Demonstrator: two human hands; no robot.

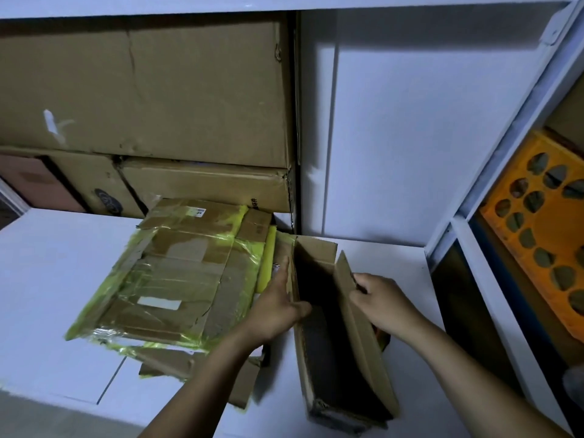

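Note:
A long, narrow open cardboard box [328,358] stands on the white table [47,279], its inside dark. My left hand [278,301] lies against the box's left wall, fingers straight along the outside and thumb hooked over the rim. My right hand [379,301] pinches the top edge of the box's right flap [357,314]. To the left lies a pile of flattened cardboard boxes [177,279] bound with yellow and clear tape.
Large cardboard cartons [142,90] are stacked behind the table at the back left. A white wall panel [395,137] stands behind the box. At the right a white metal shelf frame [493,172] holds an orange plastic crate [546,222].

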